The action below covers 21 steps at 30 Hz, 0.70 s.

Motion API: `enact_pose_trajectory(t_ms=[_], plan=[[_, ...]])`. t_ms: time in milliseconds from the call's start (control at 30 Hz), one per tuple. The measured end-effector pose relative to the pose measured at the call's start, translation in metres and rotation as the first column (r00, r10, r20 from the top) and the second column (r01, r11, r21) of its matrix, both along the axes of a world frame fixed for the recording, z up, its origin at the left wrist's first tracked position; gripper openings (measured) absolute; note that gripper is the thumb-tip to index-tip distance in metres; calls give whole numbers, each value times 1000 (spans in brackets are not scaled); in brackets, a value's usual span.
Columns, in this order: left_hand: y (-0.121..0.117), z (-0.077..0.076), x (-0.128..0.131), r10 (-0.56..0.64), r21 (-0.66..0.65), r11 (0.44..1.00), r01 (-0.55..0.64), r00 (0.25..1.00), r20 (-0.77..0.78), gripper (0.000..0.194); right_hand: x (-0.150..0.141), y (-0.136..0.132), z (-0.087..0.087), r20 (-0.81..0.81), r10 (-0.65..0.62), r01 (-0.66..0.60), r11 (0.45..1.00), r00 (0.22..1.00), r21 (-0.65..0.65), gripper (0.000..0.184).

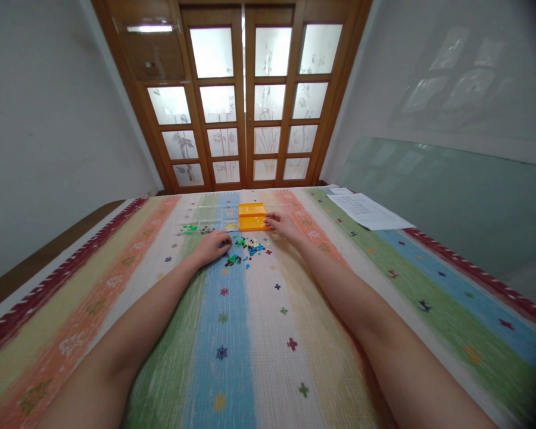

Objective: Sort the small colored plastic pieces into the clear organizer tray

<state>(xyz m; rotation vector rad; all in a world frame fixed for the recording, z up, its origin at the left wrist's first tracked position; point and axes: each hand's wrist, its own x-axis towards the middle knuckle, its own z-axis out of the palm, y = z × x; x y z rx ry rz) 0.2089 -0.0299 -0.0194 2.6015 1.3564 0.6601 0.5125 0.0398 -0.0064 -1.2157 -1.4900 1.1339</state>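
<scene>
A pile of small coloured pieces (249, 249), mostly blue and green with some dark red and cream, lies loose on the tablecloth. My left hand (213, 245) rests at the pile's left edge, fingers curled in; whatever they hold is too small to make out. Behind the pile is an orange plastic box (252, 210) with its lid raised and a few pale bits inside. At its right edge, the fingertips of my right hand (283, 225) are pinched together. What lies between them cannot be made out. A clear compartment case (208, 215) adjoins the orange box on the left.
Green pieces (189, 229) and dark pieces (206, 230) sit in separate compartments of the clear case. Printed paper sheets (370, 211) lie at the far right. A striped cloth (268, 357) covers the table, and wooden glazed doors (247, 95) stand beyond.
</scene>
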Motion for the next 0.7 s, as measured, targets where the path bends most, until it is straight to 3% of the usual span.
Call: enact_pose_trajectory(t_ms=[533, 700], plan=[[1, -2, -1, 106, -12, 994, -105, 992, 66, 16, -1, -7, 0, 167, 51, -56, 998, 985, 26, 20], [7, -4, -10, 205, 5, 978, -208, 967, 152, 19, 1, -7, -7, 350, 162, -210, 972, 923, 104, 18]])
